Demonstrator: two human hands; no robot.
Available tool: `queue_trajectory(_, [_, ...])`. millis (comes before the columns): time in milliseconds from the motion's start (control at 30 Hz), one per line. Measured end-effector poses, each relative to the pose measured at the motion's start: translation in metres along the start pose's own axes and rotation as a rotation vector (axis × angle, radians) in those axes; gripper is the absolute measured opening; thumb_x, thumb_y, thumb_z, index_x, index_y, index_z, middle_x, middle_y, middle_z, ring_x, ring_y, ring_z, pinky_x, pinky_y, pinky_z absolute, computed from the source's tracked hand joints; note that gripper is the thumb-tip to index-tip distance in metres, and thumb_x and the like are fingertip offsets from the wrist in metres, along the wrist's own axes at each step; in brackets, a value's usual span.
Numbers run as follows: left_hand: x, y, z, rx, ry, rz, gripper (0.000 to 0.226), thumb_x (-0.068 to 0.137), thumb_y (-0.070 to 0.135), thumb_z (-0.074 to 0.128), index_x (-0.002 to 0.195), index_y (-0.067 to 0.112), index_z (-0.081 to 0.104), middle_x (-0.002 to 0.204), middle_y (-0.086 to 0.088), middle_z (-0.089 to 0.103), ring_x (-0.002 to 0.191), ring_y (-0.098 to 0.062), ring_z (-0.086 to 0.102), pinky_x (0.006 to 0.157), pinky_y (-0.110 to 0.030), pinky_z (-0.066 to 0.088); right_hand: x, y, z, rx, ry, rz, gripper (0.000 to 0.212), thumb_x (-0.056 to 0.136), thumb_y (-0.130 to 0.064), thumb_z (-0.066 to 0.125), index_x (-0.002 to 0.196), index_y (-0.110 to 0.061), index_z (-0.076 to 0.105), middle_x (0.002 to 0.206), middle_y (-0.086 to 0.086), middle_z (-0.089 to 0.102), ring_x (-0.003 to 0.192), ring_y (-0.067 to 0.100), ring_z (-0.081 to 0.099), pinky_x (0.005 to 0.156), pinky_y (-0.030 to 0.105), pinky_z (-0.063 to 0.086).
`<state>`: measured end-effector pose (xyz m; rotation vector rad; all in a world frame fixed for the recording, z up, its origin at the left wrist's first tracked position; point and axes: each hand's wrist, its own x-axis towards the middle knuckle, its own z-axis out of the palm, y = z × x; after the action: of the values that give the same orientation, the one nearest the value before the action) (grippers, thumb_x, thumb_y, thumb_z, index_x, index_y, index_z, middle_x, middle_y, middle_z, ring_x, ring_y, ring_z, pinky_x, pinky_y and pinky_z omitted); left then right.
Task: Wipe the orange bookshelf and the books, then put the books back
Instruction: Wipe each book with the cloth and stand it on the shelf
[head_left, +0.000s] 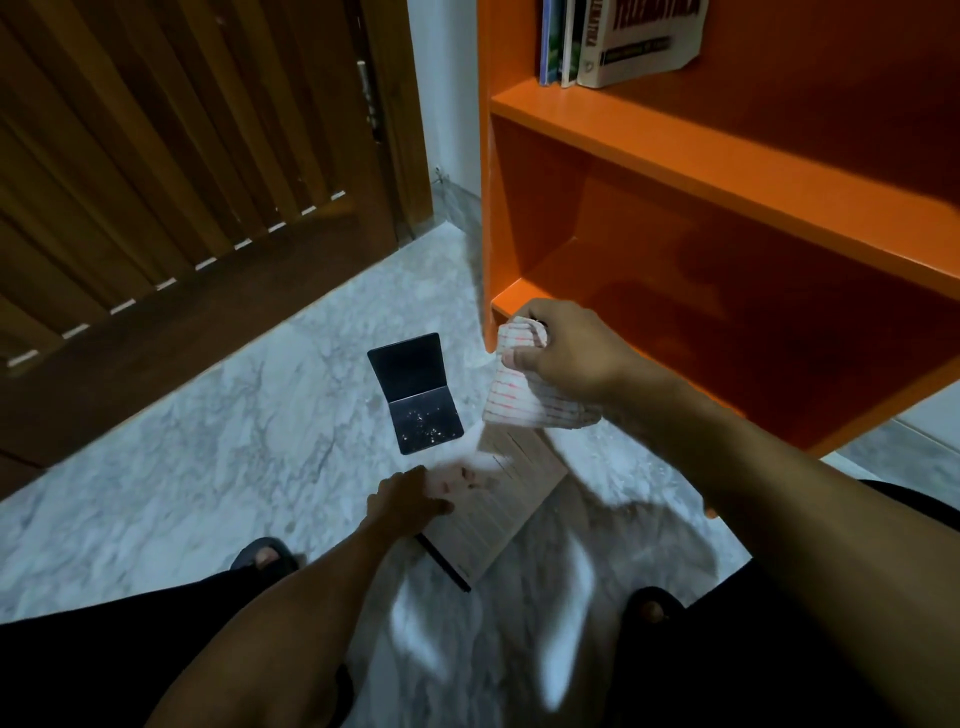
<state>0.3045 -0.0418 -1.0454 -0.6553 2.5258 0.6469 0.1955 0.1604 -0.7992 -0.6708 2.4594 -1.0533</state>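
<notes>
Head view — right hand (563, 349) is gripping a white red-striped cloth (524, 397) beside the orange wooden bookshelf (727, 171), while left hand (408, 496) is pressing flat on a pale paperback book (506, 512) lying on the marble floor (208, 467).

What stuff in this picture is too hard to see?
Head view:
- Book on the floor: motion-blurred, print unreadable, partly under the left hand and the cloth held by the right hand.
- Shelved books: tops cut off by the upper edge.
- Bookshelf: right side runs off frame.
</notes>
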Motion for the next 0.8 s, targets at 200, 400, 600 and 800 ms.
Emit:
queue_trajectory(200, [-0.010, 0.017, -0.022, -0.199, -0.039, 0.086, 0.027, 0.101, 0.029, 0.053, 0.120, 0.013, 0.062, 0.128, -0.011, 0.063, 0.113, -0.026, 0.058, 0.095, -0.033, 0.045, 0.001, 0.008, -0.009, -0.065, 0.045, -0.007, 0.014, 0.093, -0.019, 0.069, 0.103, -0.012, 0.061, 0.104, 0.005, 0.065, 0.095, 0.025, 0.061, 0.077, 0.034, 0.045])
queue_trajectory(400, [-0.023, 0.024, -0.077, -0.508, -0.042, 0.013, 0.030, 0.101, 0.029, 0.054, 0.122, 0.009, 0.065, 0.088, -0.011, 0.067, 0.076, -0.026, 0.061, 0.068, -0.031, 0.047, 0.011, 0.032, -0.013, -0.062, 0.037, 0.176, 0.035, 0.100, -0.024, 0.057, 0.130, -0.008, 0.047, 0.118, 0.012, 0.056, 0.106, 0.030, 0.057, 0.085, 0.044, 0.046])
queue_trajectory(600, [-0.053, 0.041, -0.163, -0.756, 0.006, 0.036, 0.029, 0.105, 0.021, 0.048, 0.125, 0.004, 0.060, 0.114, -0.019, 0.072, 0.090, -0.032, 0.070, 0.064, -0.034, 0.062, 0.009, 0.048, -0.003, 0.143, 0.096, 0.435, 0.055, 0.106, -0.024, 0.046, 0.149, 0.007, 0.030, 0.125, 0.028, 0.060, 0.097, 0.034, 0.063, 0.077, 0.050, 0.049])
queue_trajectory(800, [-0.095, 0.062, -0.222, -0.949, -0.029, 0.122, 0.030, 0.104, 0.025, 0.049, 0.129, 0.012, 0.059, 0.114, -0.009, 0.075, 0.108, -0.033, 0.068, 0.091, -0.046, 0.057, 0.019, 0.047, 0.012, 0.828, 0.327, 0.630, 0.028, 0.099, -0.012, 0.040, 0.071, -0.012, 0.045, 0.065, 0.025, 0.055, 0.050, 0.025, 0.048, 0.053, 0.032, 0.040])
